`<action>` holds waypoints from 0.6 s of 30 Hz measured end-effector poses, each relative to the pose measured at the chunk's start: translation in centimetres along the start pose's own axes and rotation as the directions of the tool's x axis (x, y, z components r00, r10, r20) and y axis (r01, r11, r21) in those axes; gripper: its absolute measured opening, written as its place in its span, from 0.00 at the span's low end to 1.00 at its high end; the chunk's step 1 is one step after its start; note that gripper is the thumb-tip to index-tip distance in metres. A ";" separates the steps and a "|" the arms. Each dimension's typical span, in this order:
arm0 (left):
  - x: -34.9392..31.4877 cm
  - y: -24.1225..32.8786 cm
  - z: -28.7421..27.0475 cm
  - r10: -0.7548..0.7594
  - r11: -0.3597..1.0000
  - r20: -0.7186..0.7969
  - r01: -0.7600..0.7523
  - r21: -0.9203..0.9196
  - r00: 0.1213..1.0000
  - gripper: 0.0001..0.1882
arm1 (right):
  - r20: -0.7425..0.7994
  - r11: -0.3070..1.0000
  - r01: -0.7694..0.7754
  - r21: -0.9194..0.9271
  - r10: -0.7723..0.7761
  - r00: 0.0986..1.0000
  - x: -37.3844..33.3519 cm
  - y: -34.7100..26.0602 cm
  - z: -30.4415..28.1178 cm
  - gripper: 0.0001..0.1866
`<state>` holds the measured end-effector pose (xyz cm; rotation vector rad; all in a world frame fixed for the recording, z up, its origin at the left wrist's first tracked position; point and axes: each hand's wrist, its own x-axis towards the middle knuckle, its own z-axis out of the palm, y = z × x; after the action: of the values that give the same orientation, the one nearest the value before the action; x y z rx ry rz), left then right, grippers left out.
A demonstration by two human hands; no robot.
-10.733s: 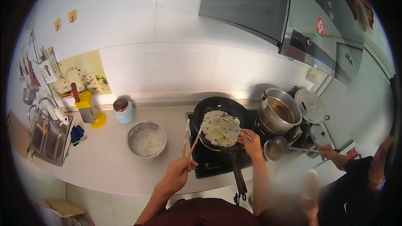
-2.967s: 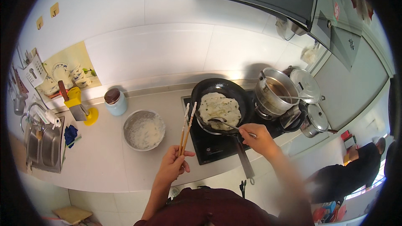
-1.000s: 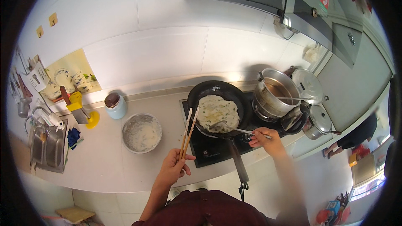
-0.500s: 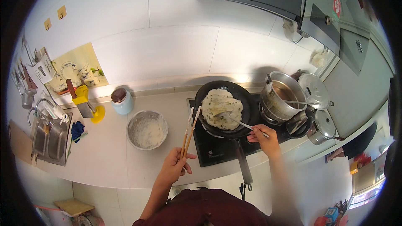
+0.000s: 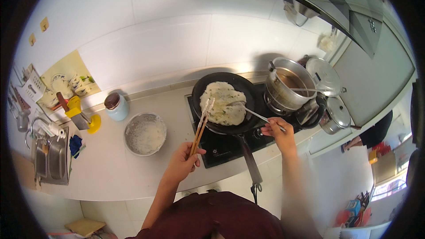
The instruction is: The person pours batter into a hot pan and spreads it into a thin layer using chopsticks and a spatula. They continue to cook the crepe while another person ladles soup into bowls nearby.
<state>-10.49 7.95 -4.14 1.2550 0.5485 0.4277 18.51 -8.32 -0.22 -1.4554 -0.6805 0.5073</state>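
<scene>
A black frying pan (image 5: 255,99) sits on the dark cooktop (image 5: 214,152), holding a pale, green-flecked pancake (image 5: 223,94). My left hand (image 5: 182,161) is closed around a pair of wooden chopsticks (image 5: 199,135). Their white-coated tips are over the pancake's near left part; whether they touch it I cannot tell. The long handle of a metal spoon (image 5: 262,117) is gripped in my right hand (image 5: 280,134). The spoon's head rests on the right side of the pancake. Toward me, the pan's handle points between my two arms.
Left of the cooktop stands a metal bowl (image 5: 129,140) with white batter residue. Behind it are a light-blue jar (image 5: 117,107) and a cleaver in a yellow holder (image 5: 76,105). A large pot (image 5: 276,89) with a ladle is right of the pan. A person's arm (image 5: 354,142) shows far right.
The chopsticks have moved right and over the pan, their tips closer together and now above the pancake. The spoon stays on the pancake. The whole view has shifted slightly.
</scene>
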 end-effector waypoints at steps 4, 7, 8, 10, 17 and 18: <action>2.3 0.5 0.3 -0.006 0.999 0.035 0.004 0.041 0.999 0.13 | -0.016 1.000 0.023 -0.021 -0.023 1.000 -0.4 1.4 0.2 0.11; 3.3 1.5 0.4 0.013 0.990 0.001 -0.013 0.139 1.000 0.11 | -0.020 0.995 0.070 -0.070 -0.071 0.997 -0.9 3.1 1.0 0.12; 3.9 1.8 0.8 0.001 0.989 0.015 -0.003 0.146 1.000 0.11 | -0.034 0.990 0.081 -0.116 -0.086 0.996 -1.4 3.3 0.8 0.12; 4.6 2.2 1.2 -0.017 0.986 0.018 0.014 0.169 1.000 0.10 | -0.030 0.981 0.067 -0.183 -0.073 0.997 -2.0 3.8 0.8 0.12; 7.6 1.2 1.0 0.064 0.936 -0.020 -0.053 0.349 0.998 0.11 | -0.013 0.991 0.059 -0.121 -0.061 0.998 -1.8 3.8 1.9 0.11; 7.7 2.3 1.9 0.029 0.933 -0.014 -0.022 0.360 0.999 0.10 | -0.013 0.986 0.080 -0.144 -0.083 0.996 -1.8 4.0 1.2 0.11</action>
<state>-3.24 11.55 -2.70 1.6132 0.6478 0.3706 16.74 -8.41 -4.44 -1.5575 -0.7706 0.3868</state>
